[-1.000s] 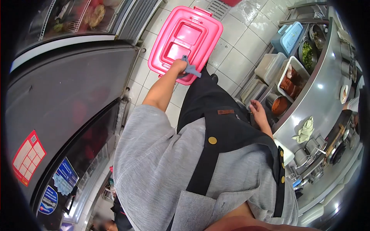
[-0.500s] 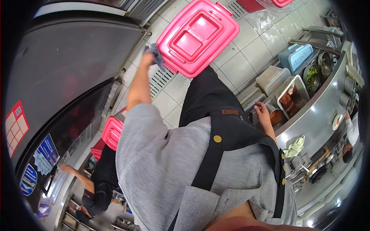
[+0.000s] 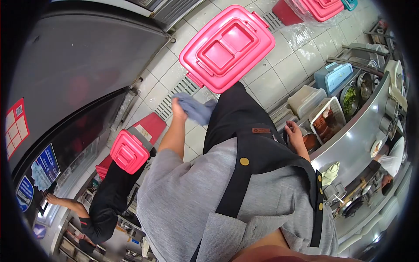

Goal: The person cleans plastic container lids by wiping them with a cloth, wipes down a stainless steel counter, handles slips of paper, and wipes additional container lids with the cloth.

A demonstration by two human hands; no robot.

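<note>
My left hand point(image 3: 179, 110) is closed on a blue-grey cloth point(image 3: 196, 108), which spreads out to the right of the fingers, beside my black apron. Just beyond it on the tiled floor stands a big pink lidded bin point(image 3: 227, 48), its lid on. My right hand point(image 3: 294, 132) hangs at the apron's right side, near the steel counter, with loosely bent fingers apart and nothing seen in them.
Past my right hand are a tray of reddish food point(image 3: 327, 121), a clear tub point(image 3: 305, 99), a blue box point(image 3: 334, 78) and a bowl of greens point(image 3: 350, 99). A co-worker in black point(image 3: 107, 209) stands at lower left, near a smaller pink bin point(image 3: 129, 151). Another person is far right.
My left hand has left the pink lid with the cloth, swung left, then come back toward my body; the cloth hangs more open. My view has shifted, showing the co-worker and more bins.
</note>
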